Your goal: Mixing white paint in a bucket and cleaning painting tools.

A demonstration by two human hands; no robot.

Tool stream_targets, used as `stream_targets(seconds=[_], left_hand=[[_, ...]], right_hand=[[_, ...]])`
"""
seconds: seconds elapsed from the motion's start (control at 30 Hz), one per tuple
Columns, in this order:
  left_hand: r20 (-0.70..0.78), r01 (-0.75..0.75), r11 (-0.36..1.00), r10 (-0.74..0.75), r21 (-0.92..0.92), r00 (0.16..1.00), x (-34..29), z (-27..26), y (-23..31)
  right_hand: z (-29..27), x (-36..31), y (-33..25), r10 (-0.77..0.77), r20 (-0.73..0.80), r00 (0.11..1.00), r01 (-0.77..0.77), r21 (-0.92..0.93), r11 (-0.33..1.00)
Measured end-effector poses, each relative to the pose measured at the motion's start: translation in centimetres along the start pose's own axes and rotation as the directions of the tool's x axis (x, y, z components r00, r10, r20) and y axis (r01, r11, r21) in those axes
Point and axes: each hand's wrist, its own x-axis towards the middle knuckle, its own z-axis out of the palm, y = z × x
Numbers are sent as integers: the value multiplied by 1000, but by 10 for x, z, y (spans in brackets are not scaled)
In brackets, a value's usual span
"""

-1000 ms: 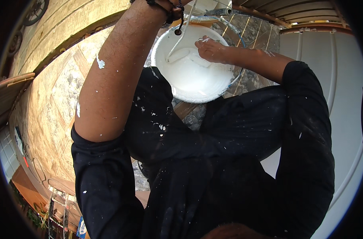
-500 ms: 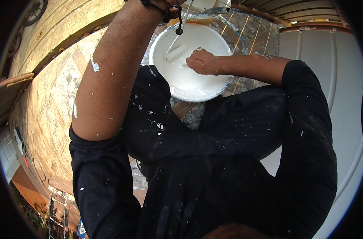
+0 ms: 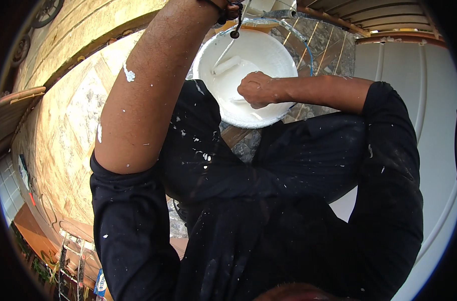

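A round white bucket [image 3: 280,47], its inside coated with white paint, stands in front of my folded legs. Over its right half is my right hand [image 3: 256,90], fingers closed in a fist; a thin pale edge shows beneath it, but what it grips is hidden. A white paint roller [image 3: 226,65] rests inside the bucket at the left, its thin frame rod [image 3: 223,53] slanting up toward my left wrist. My left forearm [image 3: 143,95], spotted with paint, stretches past the top edge, so the left hand is out of sight. A dark cord bracelet [image 3: 234,11] dangles a bead over the bucket's far rim.
Behind the bucket lie a grey pipe end [image 3: 283,14] and a thin blue hose [image 3: 309,52]. A pale ribbed panel [image 3: 399,65] stands at the right. Wooden boards [image 3: 95,30] run along the upper left, beside patterned flooring [image 3: 68,135].
My right fist has shifted slightly nearer to me and turned within the bucket. The view has moved a little, so the bucket and left forearm appear farther right.
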Motion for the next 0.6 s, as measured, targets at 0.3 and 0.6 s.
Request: stream_targets(seconds=[0.3,0.6], left_hand=[[27,-217,969,216,118,976,-3,4,1],[4,46,999,-46,2,999,-6,1,3]], right_hand=[[17,8,-9,100,2,995,-100,20,995],[5,15,31,174,-115,978,-188,-131,973]])
